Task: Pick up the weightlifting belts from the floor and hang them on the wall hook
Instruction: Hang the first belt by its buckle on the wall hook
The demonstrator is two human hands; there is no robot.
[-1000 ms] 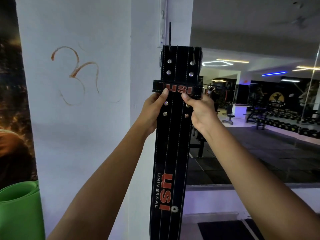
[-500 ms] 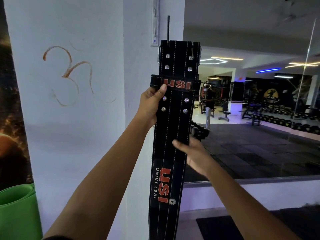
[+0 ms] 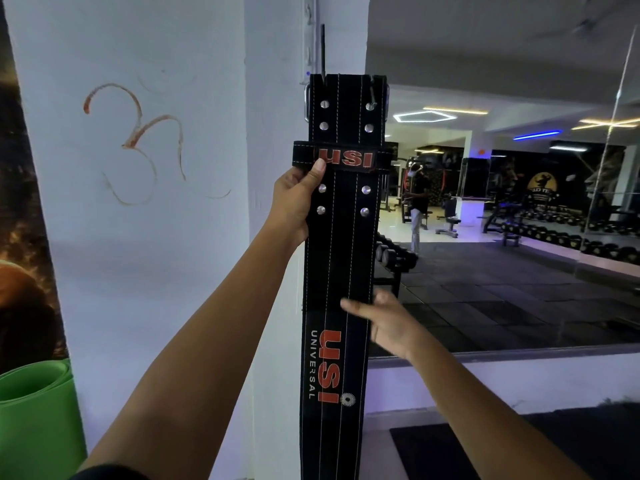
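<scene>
A black weightlifting belt [image 3: 341, 258] with red "USI" lettering hangs straight down against the white pillar, buckle end at the top. A thin dark hook rod [image 3: 322, 53] rises from its top edge along a wall rail. My left hand [image 3: 294, 202] grips the belt's left edge just under its keeper loop, thumb on the loop. My right hand [image 3: 388, 323] is lower, at the belt's right edge, fingers spread and reaching across its face without gripping it.
A white pillar [image 3: 156, 254] stands on the left with an orange scrawl. A green rolled mat [image 3: 34, 410] leans at the lower left. A large wall mirror [image 3: 502, 220] on the right reflects a dumbbell rack [image 3: 394, 258], benches and a person.
My right hand let go of the keeper loop and dropped to the belt's middle, fingers opening. My left hand keeps its grip. The belt stays hanging at the top.
</scene>
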